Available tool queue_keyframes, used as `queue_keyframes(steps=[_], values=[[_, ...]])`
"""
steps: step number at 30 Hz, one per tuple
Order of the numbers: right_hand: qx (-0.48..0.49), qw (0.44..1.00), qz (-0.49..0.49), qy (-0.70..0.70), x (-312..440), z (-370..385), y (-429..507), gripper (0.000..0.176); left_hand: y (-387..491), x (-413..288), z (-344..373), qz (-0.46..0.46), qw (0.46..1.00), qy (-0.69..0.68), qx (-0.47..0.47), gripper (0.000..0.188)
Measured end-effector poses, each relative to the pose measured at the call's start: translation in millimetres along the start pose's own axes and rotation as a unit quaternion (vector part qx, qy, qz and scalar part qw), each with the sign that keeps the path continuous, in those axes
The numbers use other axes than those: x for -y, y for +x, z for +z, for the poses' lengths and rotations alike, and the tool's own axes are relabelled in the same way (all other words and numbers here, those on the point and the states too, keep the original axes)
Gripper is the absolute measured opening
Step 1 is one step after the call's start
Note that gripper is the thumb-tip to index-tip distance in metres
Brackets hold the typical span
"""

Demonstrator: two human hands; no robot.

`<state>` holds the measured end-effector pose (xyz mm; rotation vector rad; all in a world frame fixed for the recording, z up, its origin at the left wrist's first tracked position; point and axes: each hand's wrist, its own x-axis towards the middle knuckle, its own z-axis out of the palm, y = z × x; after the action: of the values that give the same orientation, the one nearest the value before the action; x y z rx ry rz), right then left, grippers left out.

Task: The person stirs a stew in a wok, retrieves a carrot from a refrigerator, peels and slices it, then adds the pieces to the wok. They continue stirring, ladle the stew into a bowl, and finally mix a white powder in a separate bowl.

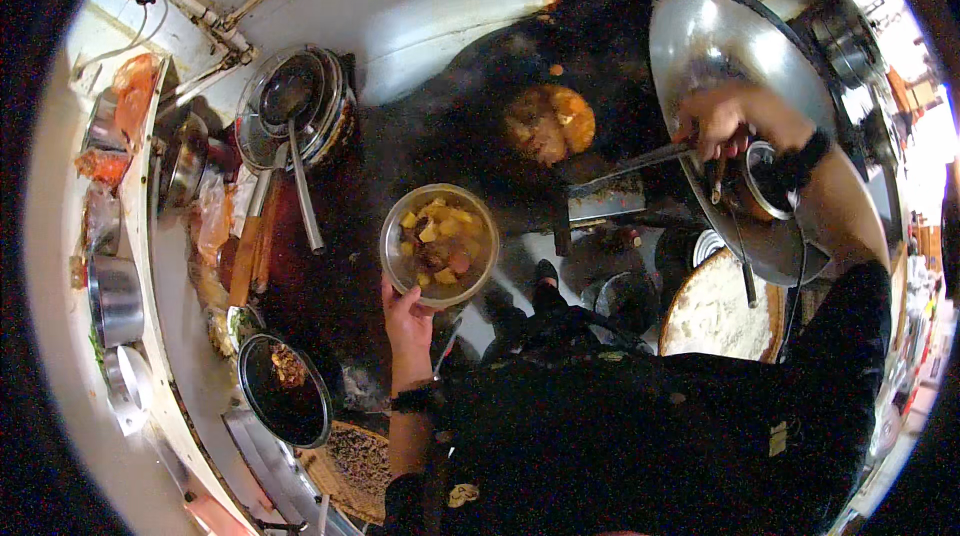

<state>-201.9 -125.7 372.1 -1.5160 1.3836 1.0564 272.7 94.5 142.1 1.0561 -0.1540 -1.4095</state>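
Observation:
My left hand (409, 311) grips the rim of a round bowl (385, 254), with my thumb on its near edge. Chunks of what look like potato and meat (442, 236) lie in the bowl. Up and to the right, a dark wok holds food in orange-brown sauce (551, 123); the wok's outline is lost in shadow. My right hand (720, 119), blurred by motion, is over a large shiny metal wok or basin (705, 18). Its fingers curl around a utensil handle (717, 187), whose other end is hidden. A long metal handle (630, 164) runs beside that hand.
Left of the stove, a strainer (289, 89) rests on a pot, near wooden-handled utensils (246, 258). A black bowl (281, 416) with some brown food stands lower left. Steel containers (116, 299) line a shelf. A wide round container of white matter (720, 311) is at right.

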Motion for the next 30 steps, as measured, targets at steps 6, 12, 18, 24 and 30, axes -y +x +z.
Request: queue_keyframes(steps=[6, 12, 18, 24, 30], values=[[-0.341, 0.926, -0.112, 0.116, -27, 199, 170, 0.057, 3, 9, 11, -0.009, 1.0, 0.0, 0.009, 0.069], [-0.351, 0.796, -0.17, 0.463, -29, 246, 347, 0.073, 15, 0, 48, -0.03, 0.998, 0.03, 0.045, 0.07], [-0.37, 0.805, -0.084, 0.457, 0, 170, 264, 0.07, 60, 24, 48, -0.044, 0.993, 0.061, 0.096, 0.068], [-0.419, 0.808, -0.1, 0.402, -14, 183, 231, 0.071, 89, 48, 76, -0.093, 0.98, 0.05, 0.167, 0.065], [-0.352, 0.8, -0.2, 0.442, -24, 196, 112, 0.073, 132, 95, 90, -0.085, 0.98, 0.076, 0.164, 0.065]])
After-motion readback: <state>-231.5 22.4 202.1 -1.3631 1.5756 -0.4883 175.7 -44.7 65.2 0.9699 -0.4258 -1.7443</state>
